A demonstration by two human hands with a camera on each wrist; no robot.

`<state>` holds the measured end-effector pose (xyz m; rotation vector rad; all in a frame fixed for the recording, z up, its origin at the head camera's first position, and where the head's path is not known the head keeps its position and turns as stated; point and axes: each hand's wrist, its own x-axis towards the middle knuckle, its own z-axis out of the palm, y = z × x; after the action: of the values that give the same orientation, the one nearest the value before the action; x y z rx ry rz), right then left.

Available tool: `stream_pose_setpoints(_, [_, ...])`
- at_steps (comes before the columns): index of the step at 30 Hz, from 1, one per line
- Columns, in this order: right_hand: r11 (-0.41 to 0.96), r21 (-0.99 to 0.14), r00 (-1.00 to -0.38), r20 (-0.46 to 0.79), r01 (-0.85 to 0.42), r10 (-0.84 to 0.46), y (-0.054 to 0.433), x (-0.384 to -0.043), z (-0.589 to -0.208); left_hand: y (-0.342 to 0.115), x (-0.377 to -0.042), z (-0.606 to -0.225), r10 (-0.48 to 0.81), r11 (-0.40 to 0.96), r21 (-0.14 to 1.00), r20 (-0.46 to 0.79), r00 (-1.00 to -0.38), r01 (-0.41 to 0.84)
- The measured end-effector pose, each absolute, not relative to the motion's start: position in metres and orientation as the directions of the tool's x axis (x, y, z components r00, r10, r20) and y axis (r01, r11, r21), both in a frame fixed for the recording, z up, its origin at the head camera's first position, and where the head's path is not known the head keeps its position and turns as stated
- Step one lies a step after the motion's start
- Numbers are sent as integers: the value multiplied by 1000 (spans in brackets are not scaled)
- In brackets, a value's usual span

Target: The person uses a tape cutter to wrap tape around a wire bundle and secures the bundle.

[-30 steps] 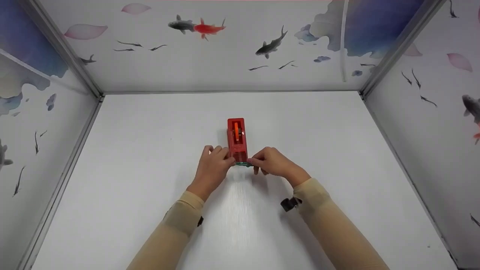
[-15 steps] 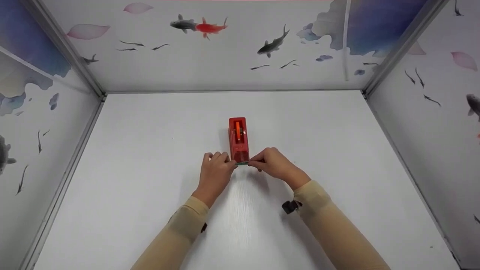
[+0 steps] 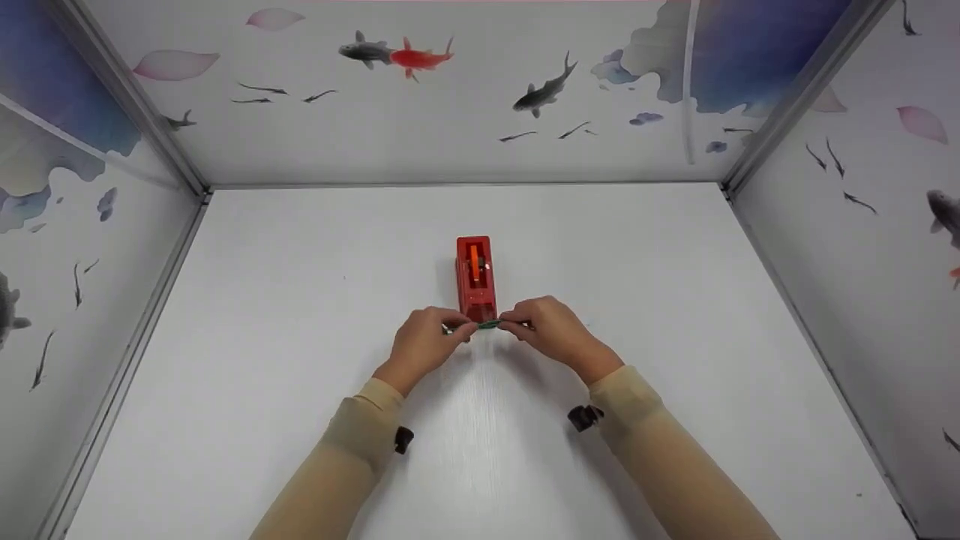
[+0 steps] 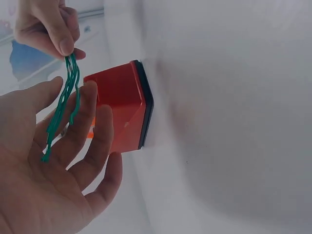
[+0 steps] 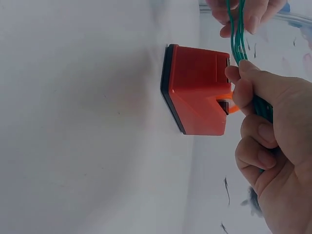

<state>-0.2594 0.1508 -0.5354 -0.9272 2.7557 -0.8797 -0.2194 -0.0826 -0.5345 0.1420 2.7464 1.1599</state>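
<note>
Head view: a red tape dispenser (image 3: 478,295) stands on a white table (image 3: 247,315) just beyond the left hand (image 3: 421,343) and right hand (image 3: 556,334), which hide most of some green wires (image 3: 488,325). Left wrist: left fingers, loosely spread around the wire ends, screen the dispenser. Right wrist: the right hand pinches the bundle, partly hidden; the left is cut off.

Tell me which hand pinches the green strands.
The right hand pinches the green strands; the left hand holds its thumb and fingers apart.

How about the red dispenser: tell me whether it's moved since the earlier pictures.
No: the red dispenser shows no clear shift against the head view's back wall.
</note>
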Motion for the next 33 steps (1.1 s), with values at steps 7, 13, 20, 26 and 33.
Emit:
stream_pose_setpoints(7, [620,-583,-805,106,-526,-583,151,-259,-539,-91,-226,-536,201,497,862,-224,-953,-98])
stream_pose_setpoints(13, [610,-625,-814,72,-487,-576,148,-259,-539,-94,-226,-535,151,420,880,-311,-938,-224])
stream_pose_setpoints(20, [601,-643,-818,70,-474,-570,146,-257,-539,-94,-224,-537,118,399,872,-356,-927,-284])
stream_pose_setpoints(26, [577,-669,-818,81,-468,-570,148,-257,-541,-92,-224,-538,104,378,887,-327,-939,-266])
stream_pose_setpoints(33, [541,-707,-811,79,-456,-580,150,-259,-542,-91,-223,-537,84,357,899,-302,-950,-254])
